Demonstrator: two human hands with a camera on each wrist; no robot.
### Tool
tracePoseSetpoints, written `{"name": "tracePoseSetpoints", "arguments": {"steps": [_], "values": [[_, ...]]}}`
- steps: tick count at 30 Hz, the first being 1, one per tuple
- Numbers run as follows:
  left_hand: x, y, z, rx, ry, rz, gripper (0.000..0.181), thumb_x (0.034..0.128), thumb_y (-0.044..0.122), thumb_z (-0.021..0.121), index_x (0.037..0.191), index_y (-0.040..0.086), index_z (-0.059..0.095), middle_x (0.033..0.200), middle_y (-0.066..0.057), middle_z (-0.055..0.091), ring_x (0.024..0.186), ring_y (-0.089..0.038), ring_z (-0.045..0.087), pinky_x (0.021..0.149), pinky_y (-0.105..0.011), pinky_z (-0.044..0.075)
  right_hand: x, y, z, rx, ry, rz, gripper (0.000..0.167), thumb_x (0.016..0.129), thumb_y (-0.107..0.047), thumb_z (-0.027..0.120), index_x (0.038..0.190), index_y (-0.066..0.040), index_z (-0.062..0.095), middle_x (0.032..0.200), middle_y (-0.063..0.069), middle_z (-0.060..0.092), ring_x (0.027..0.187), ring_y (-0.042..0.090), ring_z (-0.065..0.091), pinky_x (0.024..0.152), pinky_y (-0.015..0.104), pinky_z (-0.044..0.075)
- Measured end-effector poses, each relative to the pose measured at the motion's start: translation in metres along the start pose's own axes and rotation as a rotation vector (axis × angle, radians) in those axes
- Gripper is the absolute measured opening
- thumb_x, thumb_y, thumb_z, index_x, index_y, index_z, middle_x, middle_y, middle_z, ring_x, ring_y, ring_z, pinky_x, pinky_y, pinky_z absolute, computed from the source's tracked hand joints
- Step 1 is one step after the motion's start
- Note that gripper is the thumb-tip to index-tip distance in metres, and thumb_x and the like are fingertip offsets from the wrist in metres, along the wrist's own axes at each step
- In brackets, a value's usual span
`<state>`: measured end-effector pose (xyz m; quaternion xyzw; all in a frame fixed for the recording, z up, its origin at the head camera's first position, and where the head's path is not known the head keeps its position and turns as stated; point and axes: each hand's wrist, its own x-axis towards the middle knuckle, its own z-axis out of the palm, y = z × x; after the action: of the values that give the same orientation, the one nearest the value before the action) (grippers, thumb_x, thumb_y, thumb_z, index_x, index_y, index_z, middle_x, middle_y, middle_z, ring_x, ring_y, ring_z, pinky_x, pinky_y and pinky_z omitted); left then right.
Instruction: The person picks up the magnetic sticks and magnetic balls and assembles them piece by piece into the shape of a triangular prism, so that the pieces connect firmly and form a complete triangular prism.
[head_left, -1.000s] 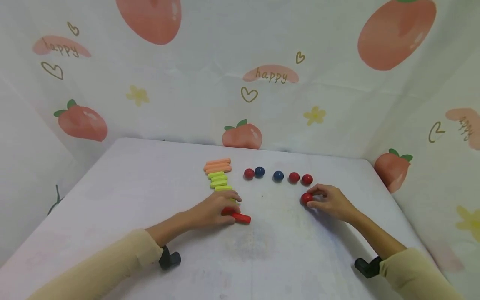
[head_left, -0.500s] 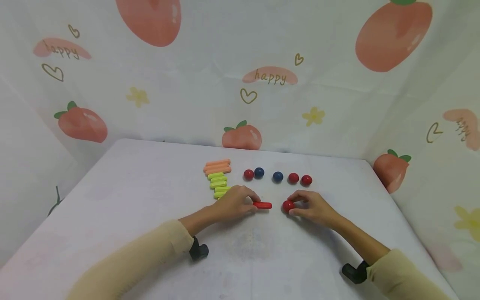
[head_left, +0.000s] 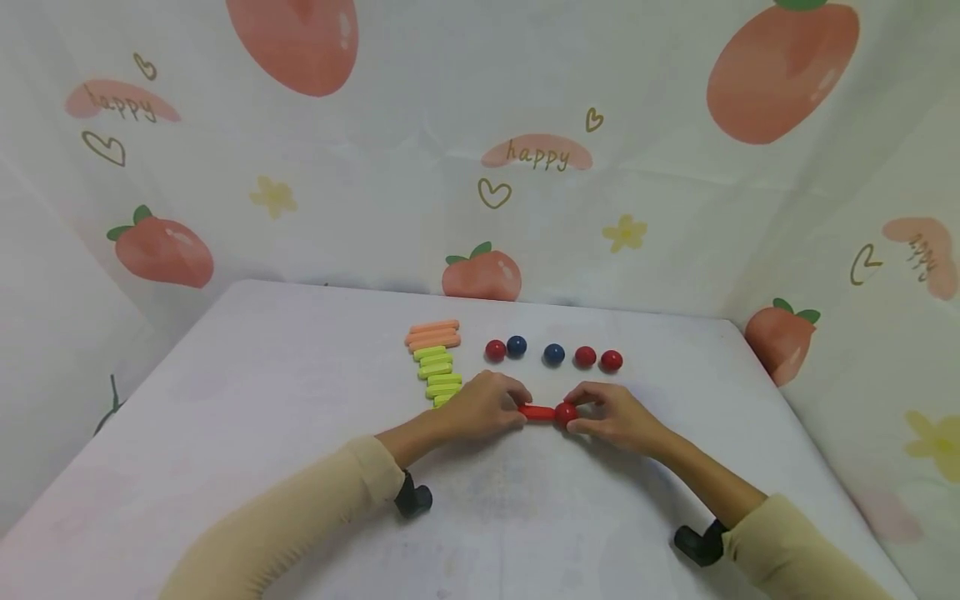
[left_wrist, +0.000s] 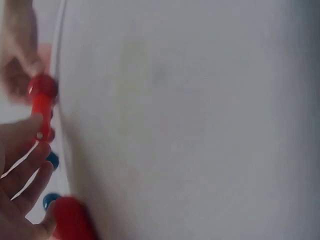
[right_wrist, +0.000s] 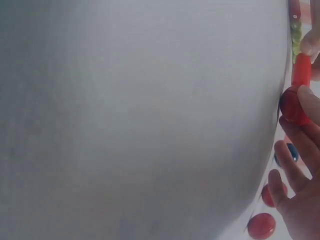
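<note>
A white backdrop (head_left: 405,108) printed with peaches (head_left: 483,277), yellow flowers (head_left: 625,234) and the word "happy" (head_left: 537,154) screens the back and sides of a pale counter (head_left: 262,375), marking a curtained-off work spot; whether in a home, lab or workshop cannot be told.
</note>
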<state>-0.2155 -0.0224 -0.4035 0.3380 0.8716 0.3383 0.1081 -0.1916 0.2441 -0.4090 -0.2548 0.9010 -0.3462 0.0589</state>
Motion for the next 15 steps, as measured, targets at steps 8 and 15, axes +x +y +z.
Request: {"name": "tracePoseSetpoints", "arguments": {"steps": [8,15], "values": [[0.012,-0.018,-0.022,-0.087,0.266,-0.041,0.035,0.0892,0.011,0.075,0.122,0.004,0.066,0.112,-0.009,0.068,0.106,-0.022,0.062,0.093,-0.036,0.053,-0.001,0.001,-0.001,-0.011,0.001,0.019,0.031,0.085,-0.021,0.08,0.111,-0.009,0.068,0.106,0.0,0.072,0.106,0.025,0.068,0.095,0.052,0.05],[0.022,-0.03,-0.033,-0.009,0.276,-0.233,0.049,0.092,0.016,0.072,0.138,0.006,0.058,0.134,-0.011,0.059,0.125,-0.025,0.054,0.102,-0.039,0.048,-0.001,-0.002,-0.002,-0.023,0.008,-0.003,0.029,0.084,-0.021,0.081,0.109,-0.01,0.069,0.103,-0.001,0.073,0.104,0.024,0.068,0.096,0.055,0.049]]}}
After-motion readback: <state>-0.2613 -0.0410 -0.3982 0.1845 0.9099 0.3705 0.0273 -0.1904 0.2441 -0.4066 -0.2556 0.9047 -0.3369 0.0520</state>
